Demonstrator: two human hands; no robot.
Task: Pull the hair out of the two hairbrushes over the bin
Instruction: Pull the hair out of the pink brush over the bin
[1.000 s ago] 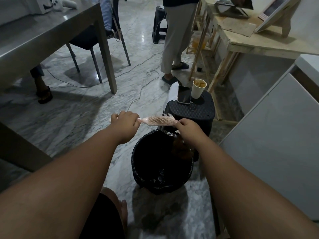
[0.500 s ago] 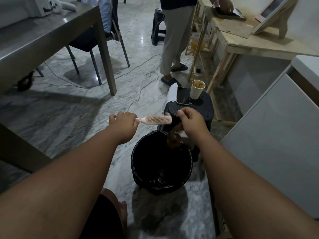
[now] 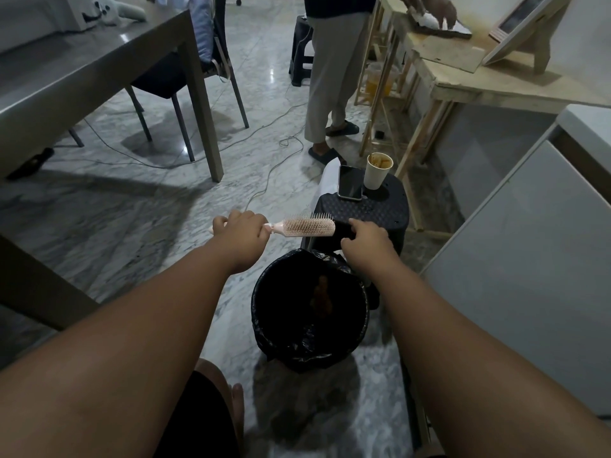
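My left hand (image 3: 239,234) grips the handle of a pink hairbrush (image 3: 309,227), held level above the far rim of the black-lined bin (image 3: 264,312), bristles facing up. My right hand (image 3: 365,241) hovers just right of the brush tip, fingers loosely curled, with nothing seen in it. A brown clump of hair (image 3: 321,296) is inside the bin below that hand. Dark bristles showing behind the pink brush's tip, at the stool's near edge, may belong to a second brush; I cannot tell.
Behind the bin stands a black stool (image 3: 380,209) carrying a phone (image 3: 350,182) and a paper cup (image 3: 378,171). A person (image 3: 334,71) stands further back by a wooden table (image 3: 469,77). A grey table (image 3: 99,67) is at left, a white cabinet (image 3: 529,259) at right. Cables cross the floor.
My right hand pulled a brown clump of hair off the pink brush and let it go; the clump is now down in the bin. The left hand kept its hold.
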